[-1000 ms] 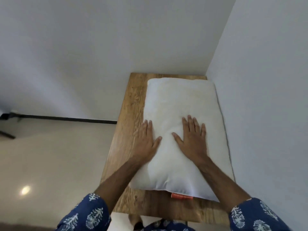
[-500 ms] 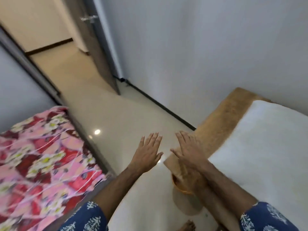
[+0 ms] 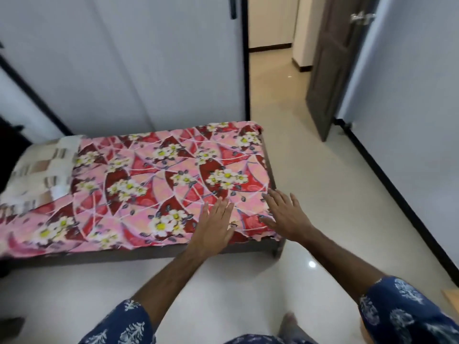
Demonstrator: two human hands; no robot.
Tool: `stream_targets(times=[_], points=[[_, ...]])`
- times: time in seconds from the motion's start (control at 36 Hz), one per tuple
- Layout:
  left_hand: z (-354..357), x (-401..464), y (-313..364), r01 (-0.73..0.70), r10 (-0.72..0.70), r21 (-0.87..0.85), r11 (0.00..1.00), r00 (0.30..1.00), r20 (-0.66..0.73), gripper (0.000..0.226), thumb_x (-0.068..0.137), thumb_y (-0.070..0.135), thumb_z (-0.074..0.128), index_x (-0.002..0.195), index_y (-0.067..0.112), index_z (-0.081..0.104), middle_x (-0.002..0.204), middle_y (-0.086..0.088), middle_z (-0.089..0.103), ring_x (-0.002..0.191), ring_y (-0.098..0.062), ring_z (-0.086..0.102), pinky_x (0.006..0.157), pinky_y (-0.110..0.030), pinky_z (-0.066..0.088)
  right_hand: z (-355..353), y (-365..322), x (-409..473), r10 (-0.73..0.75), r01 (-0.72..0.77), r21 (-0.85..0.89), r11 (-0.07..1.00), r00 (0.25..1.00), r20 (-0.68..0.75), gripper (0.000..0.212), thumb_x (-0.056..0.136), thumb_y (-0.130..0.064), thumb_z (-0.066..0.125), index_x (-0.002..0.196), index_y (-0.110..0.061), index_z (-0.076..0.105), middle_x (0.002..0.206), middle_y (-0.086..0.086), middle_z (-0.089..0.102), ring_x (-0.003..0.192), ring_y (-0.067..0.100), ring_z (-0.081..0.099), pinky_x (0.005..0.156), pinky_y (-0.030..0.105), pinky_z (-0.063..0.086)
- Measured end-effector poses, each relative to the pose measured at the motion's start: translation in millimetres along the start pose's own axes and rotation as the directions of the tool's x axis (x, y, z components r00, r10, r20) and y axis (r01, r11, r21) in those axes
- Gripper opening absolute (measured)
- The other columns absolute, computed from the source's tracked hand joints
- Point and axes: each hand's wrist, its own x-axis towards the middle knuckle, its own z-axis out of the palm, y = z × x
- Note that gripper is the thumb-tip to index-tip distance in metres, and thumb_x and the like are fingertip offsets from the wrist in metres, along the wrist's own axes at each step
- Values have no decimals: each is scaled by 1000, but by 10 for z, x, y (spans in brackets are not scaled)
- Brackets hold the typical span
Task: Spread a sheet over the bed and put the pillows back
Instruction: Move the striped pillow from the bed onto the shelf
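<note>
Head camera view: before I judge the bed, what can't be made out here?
- Pillows: none in the head view.
- Far end of the pink and red floral sheet: blurred and cut by the left edge; the beige checked cloth there cannot be identified.
- Contact: whether the open left hand and right hand touch the sheet or hover.
- Sheet's far-side tuck: hidden against the white wall.

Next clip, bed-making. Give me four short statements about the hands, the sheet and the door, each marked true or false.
1. Both hands are empty, fingers straight. True: left hand, right hand.
2. The floral sheet covers the whole bed. False: the far left end shows a checked cover.
3. A white pillow lies on the sheet. False: none is there.
4. The door stands open. True.
</note>
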Motion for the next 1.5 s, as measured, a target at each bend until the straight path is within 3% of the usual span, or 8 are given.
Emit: stream_targets(times=[0.17,0.31,0.39,0.69,0.86,1.22,1.36,1.5], points=[[174,-340,-1036,247,-248,-38,968,968,-33,72,97,54,26,150,9,45,154,-12,46,145,-31,41,116,-62,31,20,-889,1015,-222,224,-64,972,974,41,100,84,-80,-2,161,-19,11,170,7,8,157,28,9,124,58,7],[338,-580,-1871,450,-451,-40,892,888,-92,73,93,52,58,150,9,44,154,-12,46,144,-31,41,117,-58,22,36,-1648,1931,-395,402,-83,912,915,83,112,72,-83,-16,162,-18,2,171,8,-3,157,29,1,126,58,3],[399,-704,-2392,548,-549,-35,836,834,-52,74,95,53,54,152,9,41,158,-12,40,148,-32,35,118,-59,21,76,-2107,2508,-482,494,-107,863,868,117,119,67,-84,-27,161,-18,4,171,9,0,157,29,4,125,59,6],[399,-993,-3931,799,-802,-104,592,597,16,67,98,48,47,152,10,37,159,-12,39,148,-32,34,117,-59,26,103,-3742,4162,-733,748,-50,662,660,168,76,102,-60,32,162,-18,10,169,9,12,156,30,12,123,56,7],[683,-1334,-4831,871,-885,-228,436,461,68,72,102,49,43,160,15,18,168,-7,17,156,-27,10,123,-54,1,300,-4870,4855,-795,818,-45,574,569,209,76,102,-54,43,161,-16,14,167,8,17,154,27,17,123,56,12],[1053,-2136,-6978,858,-869,-194,476,493,46,73,102,56,36,159,13,21,166,-10,21,154,-32,17,120,-53,-2,616,-6902,5930,-756,791,-56,609,601,260,73,101,-44,50,159,-13,17,165,13,22,152,33,23,123,53,20],[1135,-2400,-7987,857,-861,-184,480,501,87,76,99,56,16,158,10,22,166,-13,22,154,-33,18,123,-60,14,601,-7678,6313,-725,750,-17,661,645,240,75,100,-42,53,160,-13,17,166,11,22,153,31,21,124,50,20],[1305,-2439,-8819,830,-836,-202,520,543,82,70,102,51,31,158,10,24,164,-14,26,153,-33,22,121,-61,22,725,-8194,6729,-688,713,0,701,676,265,75,101,-45,51,159,-12,18,165,13,23,152,33,24,122,53,24]])
